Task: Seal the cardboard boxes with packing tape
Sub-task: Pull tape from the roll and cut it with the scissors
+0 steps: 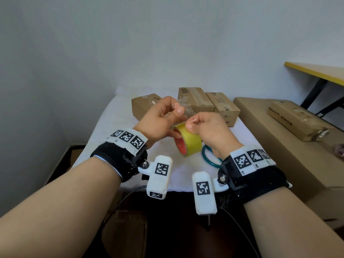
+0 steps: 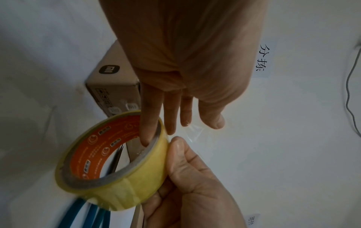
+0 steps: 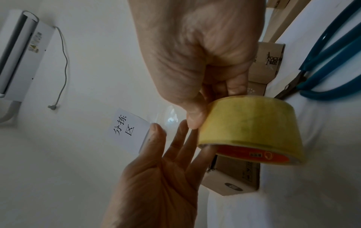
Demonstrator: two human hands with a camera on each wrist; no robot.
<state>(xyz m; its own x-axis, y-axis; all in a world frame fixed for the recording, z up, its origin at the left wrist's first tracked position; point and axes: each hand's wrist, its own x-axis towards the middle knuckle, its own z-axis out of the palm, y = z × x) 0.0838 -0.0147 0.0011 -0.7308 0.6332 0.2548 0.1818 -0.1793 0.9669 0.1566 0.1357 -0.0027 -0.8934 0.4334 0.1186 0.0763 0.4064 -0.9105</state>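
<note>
The left hand (image 1: 158, 118) and the right hand (image 1: 208, 127) meet over the white cloth-covered table (image 1: 104, 135), both busy with a roll of packing tape (image 1: 188, 142). The left hand has a finger hooked through the roll's core while its thumb and forefinger pinch the clear, glossy free end of tape (image 1: 183, 103) lifted off the roll. The right hand curls round the roll's outer band, thumb tip pressed to the edge where the strip peels away.

The roll is a squat ring, translucent yellow on the outside, its cardboard core printed orange-red inside. It hangs above the table's middle, not touching the cloth.

Beyond the roll, at the table's far edge, sit three plain brown cardboard boxes (image 1: 195, 101), rectangular and matte, the two right ones touching side by side. Just right of the roll, on the cloth, lie scissors (image 1: 210, 157) with smooth teal loop handles. Farther right of the roll, off the table, a flat long carton (image 1: 296, 120) rests atop a large brown box (image 1: 279, 155).
</note>
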